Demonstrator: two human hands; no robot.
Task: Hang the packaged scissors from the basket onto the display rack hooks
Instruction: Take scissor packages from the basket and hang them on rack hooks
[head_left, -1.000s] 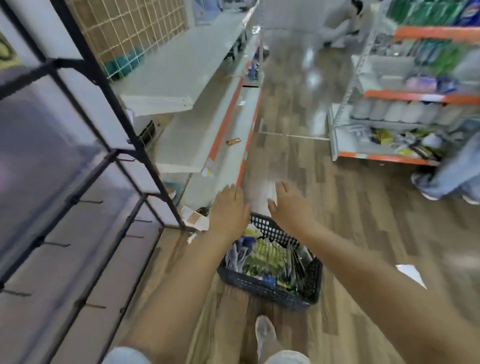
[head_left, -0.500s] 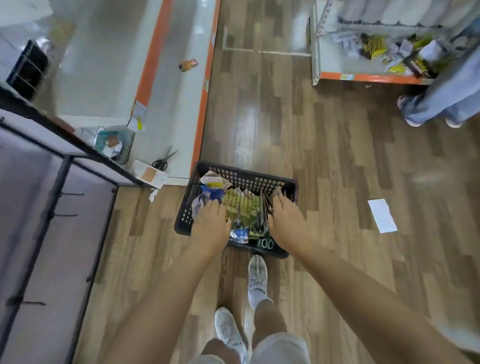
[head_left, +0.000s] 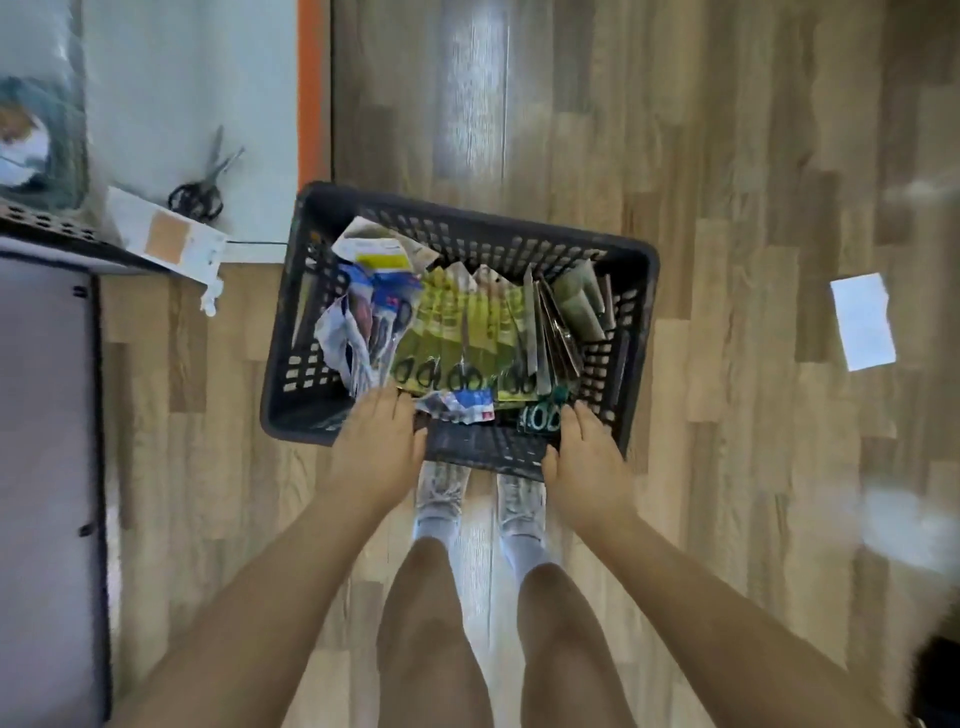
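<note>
A black plastic basket (head_left: 631, 291) stands on the wooden floor in front of my feet. It is packed with packaged scissors (head_left: 457, 332), mostly on yellow-green cards, with blue and dark packs at the sides. My left hand (head_left: 376, 449) grips the basket's near rim at its left part, fingers curled over the edge. My right hand (head_left: 589, 460) grips the same rim further right, next to a pack with teal handles (head_left: 540, 415). The display rack (head_left: 47, 415), a grey panel in a dark frame, runs down the left edge; its small hooks (head_left: 81, 530) are bare.
A low white shelf with an orange edge (head_left: 311, 93) lies at the far left, with loose black-handled scissors (head_left: 200, 184) and a white box (head_left: 166, 239) on it. A white paper (head_left: 862, 322) lies on the floor to the right.
My view has tipped down onto the basket. Both hands have drawn back from among the packs to the near rim and closed on it.
</note>
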